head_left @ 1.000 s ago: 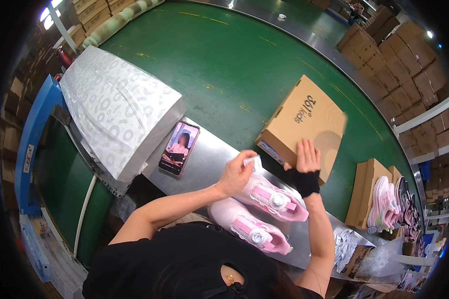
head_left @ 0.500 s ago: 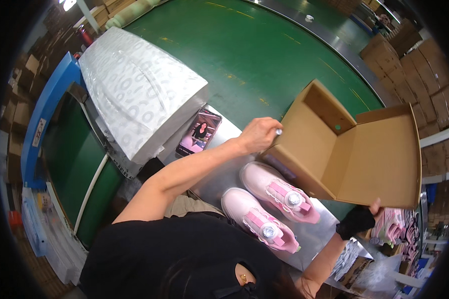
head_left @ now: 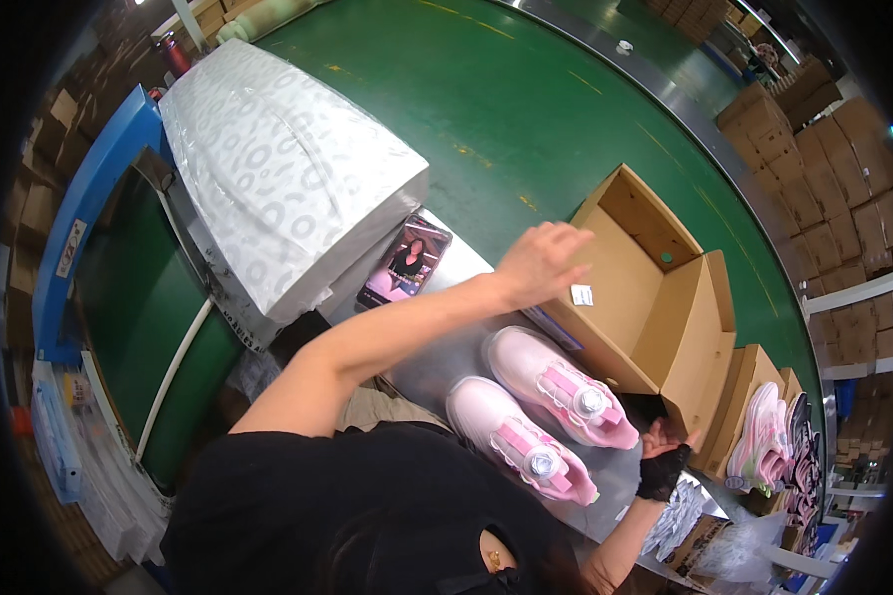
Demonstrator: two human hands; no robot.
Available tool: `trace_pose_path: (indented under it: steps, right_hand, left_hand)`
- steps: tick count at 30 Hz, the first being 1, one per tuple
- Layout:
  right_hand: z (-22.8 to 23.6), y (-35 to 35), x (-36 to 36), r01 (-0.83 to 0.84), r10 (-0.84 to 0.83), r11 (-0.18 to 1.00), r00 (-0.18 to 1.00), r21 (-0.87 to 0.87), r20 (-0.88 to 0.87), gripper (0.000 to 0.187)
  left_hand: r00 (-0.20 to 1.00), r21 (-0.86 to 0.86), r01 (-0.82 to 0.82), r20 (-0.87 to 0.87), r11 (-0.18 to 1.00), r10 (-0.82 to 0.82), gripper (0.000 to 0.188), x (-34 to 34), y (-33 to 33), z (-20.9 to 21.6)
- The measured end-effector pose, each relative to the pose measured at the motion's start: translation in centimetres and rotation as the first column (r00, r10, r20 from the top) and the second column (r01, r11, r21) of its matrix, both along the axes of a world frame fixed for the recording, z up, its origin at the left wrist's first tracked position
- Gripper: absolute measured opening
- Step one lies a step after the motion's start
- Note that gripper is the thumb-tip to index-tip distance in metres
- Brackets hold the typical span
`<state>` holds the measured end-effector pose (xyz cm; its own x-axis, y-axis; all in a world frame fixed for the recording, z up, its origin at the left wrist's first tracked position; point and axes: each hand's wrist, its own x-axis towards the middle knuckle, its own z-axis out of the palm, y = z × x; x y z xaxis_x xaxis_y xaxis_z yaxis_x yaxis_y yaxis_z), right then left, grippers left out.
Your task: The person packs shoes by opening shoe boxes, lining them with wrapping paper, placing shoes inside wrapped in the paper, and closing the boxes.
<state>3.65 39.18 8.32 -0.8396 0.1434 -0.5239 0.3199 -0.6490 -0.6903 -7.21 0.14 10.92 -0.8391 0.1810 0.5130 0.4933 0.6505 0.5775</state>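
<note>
My left hand (head_left: 544,260) is over the near-left wall of an open brown cardboard shoe box (head_left: 633,283), holding nothing, with its fingers apart. A small white packet (head_left: 581,295) lies inside the box just below those fingers. My right hand (head_left: 665,461), in a black fingerless glove, is at the lower corner of the box's lid (head_left: 700,352), with fingers on both sides of the edge. The lid stands raised and angled. Two pink and white sneakers (head_left: 556,392) with round silver dials rest side by side on the metal table, between my arms.
A phone (head_left: 407,260) leans beside a large white patterned, plastic-wrapped stack (head_left: 288,169) on the left. Beyond runs a green conveyor belt (head_left: 486,99). More pink shoes (head_left: 761,436) stand in boxes at right, near crumpled paper (head_left: 677,521). Cartons (head_left: 843,178) are piled behind.
My left hand has opened and let the small white packet go into the box. My right hand has moved left and toward me, and the lid has swung upward.
</note>
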Motion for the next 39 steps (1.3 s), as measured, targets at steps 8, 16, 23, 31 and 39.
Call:
trace_pose_path:
  steps: [8, 16, 23, 31, 39]
  right_hand:
    - [10.0, -11.5, -2.7, -0.278, 0.673, 0.493, 0.722, 0.824, -0.159, 0.037]
    - [5.7, -19.7, -10.6, -0.153, 0.756, -0.503, 0.399, 0.851, 0.519, 0.034]
    - [2.9, -20.3, -12.2, -0.039, 0.792, -0.535, 0.326, 0.844, 0.517, 0.034]
    - [2.7, -19.2, -11.4, -0.108, 0.763, -0.55, 0.339, 0.828, 0.55, 0.034]
    - [2.6, -19.9, -11.5, -0.145, 0.759, -0.557, 0.311, 0.817, 0.573, 0.037]
  left_hand:
    - [0.891, 0.058, -0.413, -0.179, 0.909, 0.416, 0.02, 5.0, -18.4, 2.6]
    - [0.551, -0.583, -0.568, 0.255, 0.581, 0.794, 0.054, 11.3, -32.4, 0.2]
    - [0.611, -0.598, -0.446, 0.34, 0.666, 0.715, 0.066, 12.1, -32.4, 1.2]
    - [0.797, -0.457, -0.557, -0.059, 0.693, 0.601, 0.031, 12.6, -32.9, 0.2]
    - [0.455, -0.148, -0.876, -0.57, 0.459, 0.684, 0.017, 12.5, -32.2, 16.5]
